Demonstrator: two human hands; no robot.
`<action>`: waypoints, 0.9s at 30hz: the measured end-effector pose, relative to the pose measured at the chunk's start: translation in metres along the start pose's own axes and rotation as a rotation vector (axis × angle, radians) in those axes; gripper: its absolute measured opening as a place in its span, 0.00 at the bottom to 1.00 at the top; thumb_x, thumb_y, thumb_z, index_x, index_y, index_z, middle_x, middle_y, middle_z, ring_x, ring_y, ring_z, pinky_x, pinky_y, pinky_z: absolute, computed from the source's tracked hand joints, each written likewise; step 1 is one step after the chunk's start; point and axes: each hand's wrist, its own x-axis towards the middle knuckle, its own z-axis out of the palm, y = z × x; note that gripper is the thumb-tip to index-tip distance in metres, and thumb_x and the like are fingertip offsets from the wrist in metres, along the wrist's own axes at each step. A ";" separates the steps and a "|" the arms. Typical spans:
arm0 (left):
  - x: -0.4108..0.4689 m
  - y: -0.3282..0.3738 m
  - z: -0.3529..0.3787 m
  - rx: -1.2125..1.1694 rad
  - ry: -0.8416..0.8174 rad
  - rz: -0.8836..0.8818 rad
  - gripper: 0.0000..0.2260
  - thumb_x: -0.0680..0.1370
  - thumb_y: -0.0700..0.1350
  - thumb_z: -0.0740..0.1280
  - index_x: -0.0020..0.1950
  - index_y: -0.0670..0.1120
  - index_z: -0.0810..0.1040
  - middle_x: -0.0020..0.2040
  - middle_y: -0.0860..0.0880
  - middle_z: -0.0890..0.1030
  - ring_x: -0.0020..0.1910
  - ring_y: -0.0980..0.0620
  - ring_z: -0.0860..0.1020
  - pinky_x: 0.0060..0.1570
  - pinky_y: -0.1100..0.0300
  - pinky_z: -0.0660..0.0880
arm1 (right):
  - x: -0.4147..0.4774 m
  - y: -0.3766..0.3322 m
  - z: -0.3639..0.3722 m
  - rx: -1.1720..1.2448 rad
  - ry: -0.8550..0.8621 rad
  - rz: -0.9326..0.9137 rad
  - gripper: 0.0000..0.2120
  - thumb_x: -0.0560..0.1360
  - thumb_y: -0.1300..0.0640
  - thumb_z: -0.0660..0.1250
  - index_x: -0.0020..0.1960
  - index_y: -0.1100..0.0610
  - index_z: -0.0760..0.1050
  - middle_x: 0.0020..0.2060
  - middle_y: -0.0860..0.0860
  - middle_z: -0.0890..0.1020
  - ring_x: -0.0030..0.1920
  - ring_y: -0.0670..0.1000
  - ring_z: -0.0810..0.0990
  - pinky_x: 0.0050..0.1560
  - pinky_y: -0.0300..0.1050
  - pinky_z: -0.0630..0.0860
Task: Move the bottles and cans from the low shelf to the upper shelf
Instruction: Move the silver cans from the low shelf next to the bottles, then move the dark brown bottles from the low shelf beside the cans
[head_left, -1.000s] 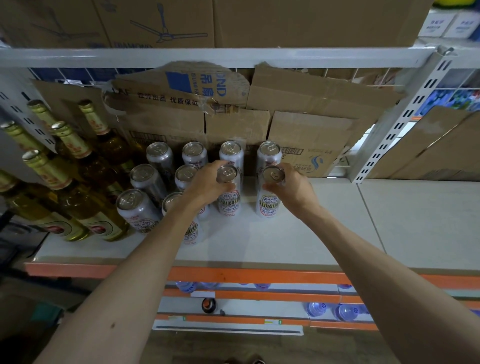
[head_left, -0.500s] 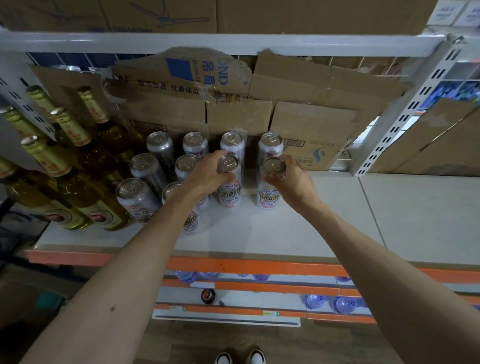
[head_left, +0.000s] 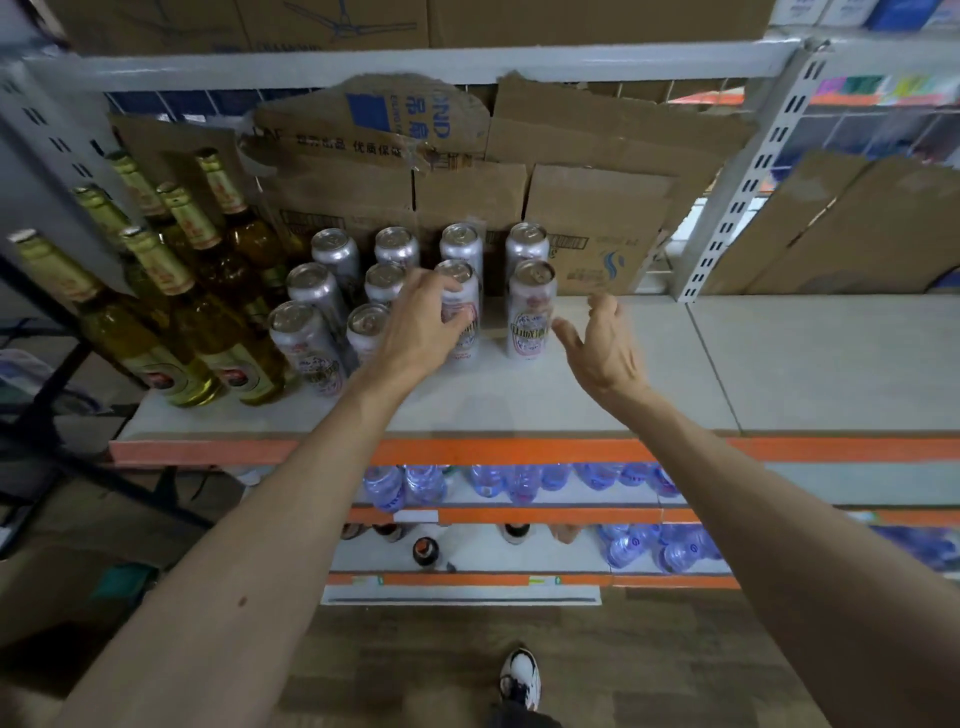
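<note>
Just released: right hand (head_left: 602, 348) off its beer can (head_left: 530, 317), which stands on the upper shelf (head_left: 571, 405).
Right fingers (head_left: 608, 314) spread; left hand (head_left: 415, 332) loosely curled against the neighbouring can (head_left: 464, 306), grip unclear.

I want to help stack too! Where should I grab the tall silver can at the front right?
Wrap a hand round the middle of the tall silver can with the red-and-white label, coming from its right. It stands upright with straight sides; other cans stand behind and left of it.

Head camera looks steeply down, close over the upper shelf (head_left: 597, 395).
</note>
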 end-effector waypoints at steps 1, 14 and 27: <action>-0.013 0.001 -0.003 0.007 0.000 0.021 0.11 0.77 0.47 0.70 0.58 0.45 0.78 0.58 0.46 0.74 0.57 0.51 0.73 0.55 0.65 0.66 | -0.016 0.004 -0.004 -0.018 -0.002 0.013 0.26 0.79 0.49 0.63 0.68 0.67 0.63 0.63 0.64 0.71 0.64 0.63 0.70 0.63 0.56 0.68; -0.339 -0.078 -0.063 0.095 -0.279 -0.206 0.07 0.79 0.42 0.66 0.45 0.43 0.81 0.41 0.45 0.79 0.42 0.47 0.76 0.43 0.56 0.70 | -0.351 0.020 0.011 -0.186 -0.105 0.240 0.22 0.78 0.51 0.65 0.61 0.67 0.66 0.59 0.67 0.71 0.61 0.66 0.71 0.58 0.55 0.66; -0.511 -0.069 -0.080 0.072 -0.409 -0.391 0.09 0.79 0.44 0.65 0.56 0.45 0.80 0.55 0.47 0.81 0.56 0.47 0.78 0.56 0.54 0.75 | -0.517 -0.012 0.027 -0.221 -0.355 0.172 0.20 0.78 0.53 0.63 0.65 0.63 0.65 0.62 0.62 0.71 0.64 0.63 0.70 0.62 0.57 0.70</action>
